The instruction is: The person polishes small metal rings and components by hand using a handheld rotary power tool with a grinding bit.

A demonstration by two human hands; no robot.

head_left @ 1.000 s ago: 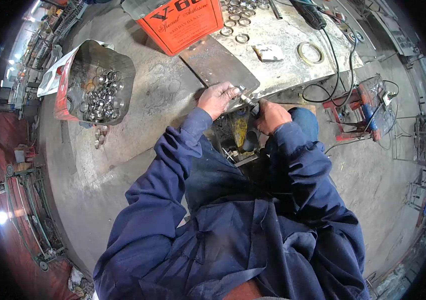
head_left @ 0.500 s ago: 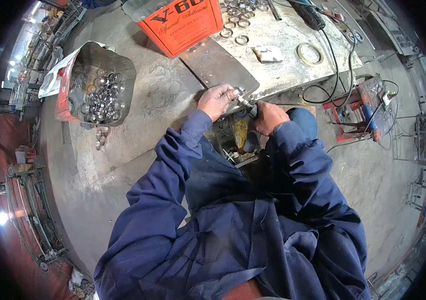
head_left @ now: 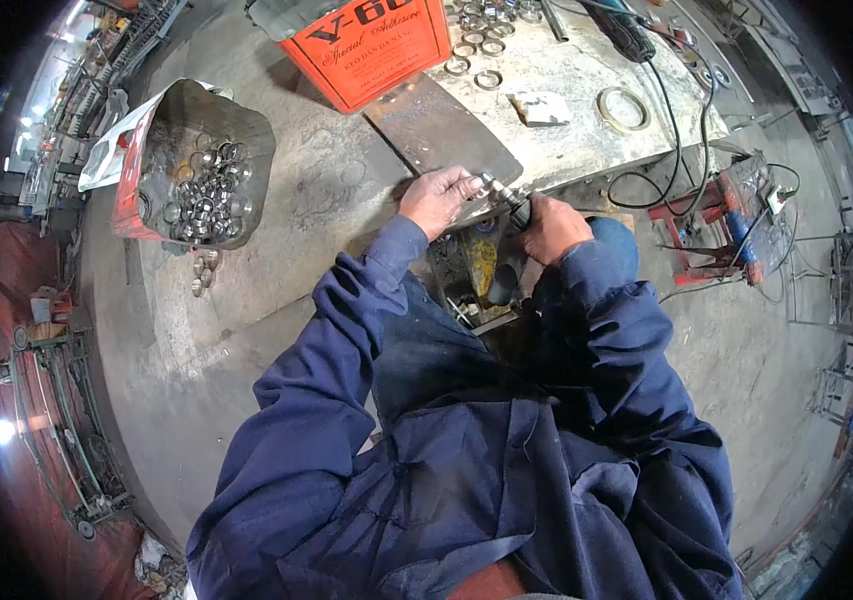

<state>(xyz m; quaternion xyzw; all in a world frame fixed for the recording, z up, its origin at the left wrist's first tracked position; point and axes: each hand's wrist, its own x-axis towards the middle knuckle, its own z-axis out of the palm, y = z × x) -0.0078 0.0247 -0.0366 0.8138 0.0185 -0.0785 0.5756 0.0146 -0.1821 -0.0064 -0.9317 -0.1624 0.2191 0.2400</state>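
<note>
My left hand (head_left: 435, 200) is closed at the bench edge, its thumb and fingers pinching a small shiny metal ring (head_left: 488, 180). Opposite it, my right hand (head_left: 557, 228) wraps round a hand-held rotary tool (head_left: 517, 207) with a dark body and a bright metal nose. The nose points left and meets or nearly meets the ring; whether they touch is too small to tell. Most of the tool's rear is covered by my fingers. Just behind both hands lies a dark metal plate (head_left: 447, 125) on the bench.
An orange adhesive can (head_left: 372, 60) stands behind the plate. At left, a cut-open can (head_left: 259, 150) holds many metal rings (head_left: 209, 205). More rings (head_left: 488, 79), a larger ring (head_left: 623, 108) and a corded power tool (head_left: 619, 30) lie on the bench (head_left: 587, 145). A red metal frame (head_left: 692, 235) stands right.
My right hand and the rotary tool have shifted slightly right, and the tool's nose is tilted a little differently against the ring. My left hand keeps its pinch, nearly still.
</note>
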